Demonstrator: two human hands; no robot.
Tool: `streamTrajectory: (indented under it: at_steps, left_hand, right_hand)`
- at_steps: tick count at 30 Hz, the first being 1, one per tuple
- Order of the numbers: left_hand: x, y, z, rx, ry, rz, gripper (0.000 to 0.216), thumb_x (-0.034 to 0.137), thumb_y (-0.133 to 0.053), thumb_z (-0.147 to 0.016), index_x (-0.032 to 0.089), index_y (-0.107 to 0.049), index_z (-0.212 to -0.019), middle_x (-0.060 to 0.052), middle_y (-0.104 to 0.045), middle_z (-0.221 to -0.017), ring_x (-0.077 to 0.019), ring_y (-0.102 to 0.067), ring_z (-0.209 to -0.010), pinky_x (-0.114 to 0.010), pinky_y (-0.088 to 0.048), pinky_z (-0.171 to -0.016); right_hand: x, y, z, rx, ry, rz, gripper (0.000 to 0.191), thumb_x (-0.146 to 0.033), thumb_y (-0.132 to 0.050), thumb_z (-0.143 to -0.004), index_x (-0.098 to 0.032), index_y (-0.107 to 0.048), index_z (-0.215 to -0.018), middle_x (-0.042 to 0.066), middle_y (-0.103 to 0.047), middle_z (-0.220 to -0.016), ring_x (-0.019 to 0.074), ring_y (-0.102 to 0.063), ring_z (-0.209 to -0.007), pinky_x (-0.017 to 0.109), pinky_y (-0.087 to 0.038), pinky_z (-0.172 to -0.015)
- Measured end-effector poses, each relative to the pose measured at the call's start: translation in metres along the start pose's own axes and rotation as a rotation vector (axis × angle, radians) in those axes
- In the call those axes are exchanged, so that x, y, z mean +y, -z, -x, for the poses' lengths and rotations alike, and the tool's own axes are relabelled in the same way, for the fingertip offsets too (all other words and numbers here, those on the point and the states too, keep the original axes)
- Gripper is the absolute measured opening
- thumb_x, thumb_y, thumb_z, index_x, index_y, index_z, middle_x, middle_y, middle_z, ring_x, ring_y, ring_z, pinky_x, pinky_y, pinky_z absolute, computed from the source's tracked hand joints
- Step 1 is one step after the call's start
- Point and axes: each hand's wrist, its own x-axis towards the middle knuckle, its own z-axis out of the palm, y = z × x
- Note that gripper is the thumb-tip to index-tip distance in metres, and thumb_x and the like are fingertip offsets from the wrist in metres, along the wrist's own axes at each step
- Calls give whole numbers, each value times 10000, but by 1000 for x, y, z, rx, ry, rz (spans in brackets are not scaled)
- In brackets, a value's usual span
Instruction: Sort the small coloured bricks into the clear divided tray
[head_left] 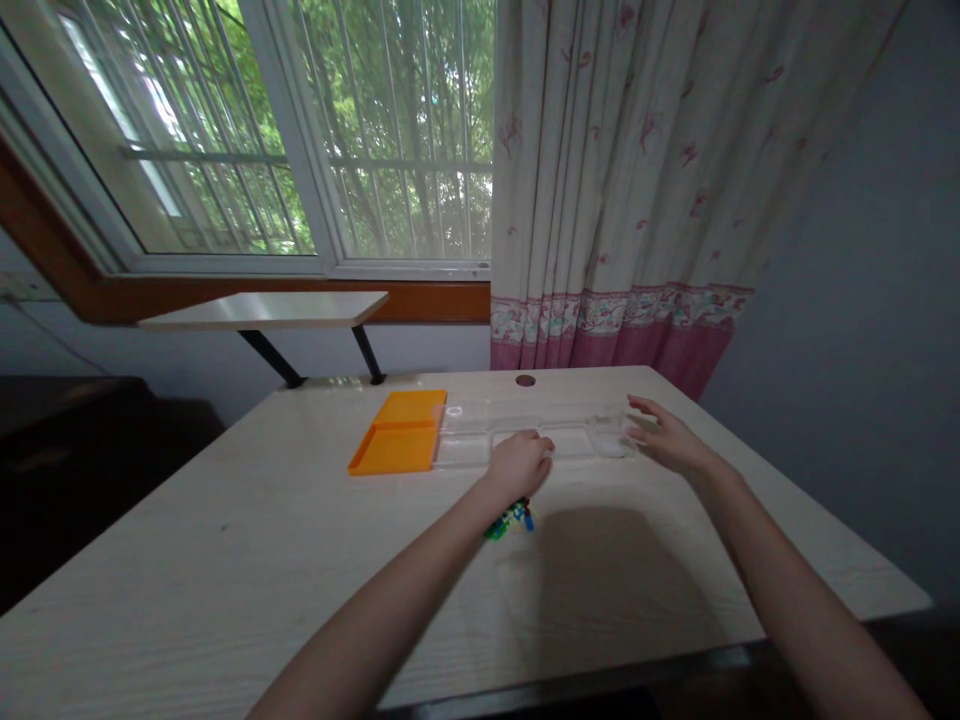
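A row of clear plastic trays (570, 440) lies across the middle of the desk, hard to see against its pale top. My left hand (520, 463) is over the front of the row, its fingers curled in; what they hold, if anything, is hidden. At the right end, my right hand (667, 436) has its fingers apart beside a clear plastic piece (611, 432); I cannot tell whether they touch it. Small green, blue and yellow pieces (516, 518) are heaped just below my left wrist, partly covered by the forearm. An orange open case (397, 430) adjoins the trays on the left.
The light wooden desk (225, 560) has a round cable hole (525, 380) near its back edge. A raised shelf (277, 310) on black legs stands at the back left. Behind are a barred window (405, 130) and a floral curtain (615, 180); a wall rises at right.
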Motion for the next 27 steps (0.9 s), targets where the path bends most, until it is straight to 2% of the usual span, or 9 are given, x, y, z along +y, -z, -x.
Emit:
streamTrajectory:
  at_steps: [1,3,6,9,14,20,23,27]
  left_hand:
    - [1,-2,-2,-1,7,-17,269,244,-432,-815,196,-611,-1009,-79,-597,-958,-198,-551,-931,-298,-441,-810]
    - [3,-5,-4,-3,11,-43,259,243,-421,-823,187,-629,-967,-88,-600,-932,-206,-555,-916,-312,-450,-790]
    - [4,-9,-7,-3,20,-58,247,229,-417,-825,167,-648,-887,-96,-604,-894,-214,-560,-894,-324,-457,-769]
    - [4,-13,-8,-1,41,-63,258,213,-400,-837,156,-650,-867,-102,-608,-877,-207,-562,-886,-325,-455,-777]
    - [3,-19,-11,-9,84,-51,267,197,-393,-844,153,-650,-900,-105,-616,-881,-191,-565,-897,-309,-449,-795]
    - [2,-20,-13,-15,96,-38,260,188,-401,-835,147,-654,-882,-112,-621,-875,-193,-573,-883,-312,-448,-794]
    - [2,-20,-14,-11,99,-35,260,196,-401,-837,142,-654,-867,-115,-622,-874,-198,-577,-876,-313,-451,-789]
    - [2,-20,-13,2,100,-32,262,186,-395,-831,140,-653,-844,-110,-621,-859,-199,-580,-848,-307,-459,-764]
  right_hand:
    - [-8,-1,-3,68,50,46,492,-427,-554,-767,-236,-476,-1213,111,-496,-1227,257,-451,-1149,435,-356,-971]
    - [-26,-6,-12,99,166,125,383,-417,-513,-796,-248,-554,-1137,91,-553,-1150,254,-488,-1097,438,-352,-968]
    - [-46,-19,-25,46,304,198,341,-387,-504,-810,-239,-588,-1106,80,-598,-1084,248,-522,-1034,432,-372,-931]
    - [-54,-30,-37,-6,365,264,291,-362,-502,-820,-220,-630,-1039,70,-644,-997,238,-552,-959,422,-392,-887]
    - [-52,-40,-60,3,291,341,237,-351,-512,-818,-228,-678,-935,52,-676,-920,227,-579,-907,395,-410,-853]
    - [-51,-50,-83,-1,181,314,227,-331,-518,-810,-216,-692,-902,55,-691,-896,217,-621,-852,348,-455,-799]
    - [-52,-50,-84,-9,175,297,230,-326,-516,-810,-207,-692,-897,63,-690,-897,226,-623,-859,359,-457,-804]
    - [-50,-34,-71,-56,200,223,287,-355,-480,-828,-193,-665,-975,79,-664,-990,233,-600,-932,376,-436,-850]
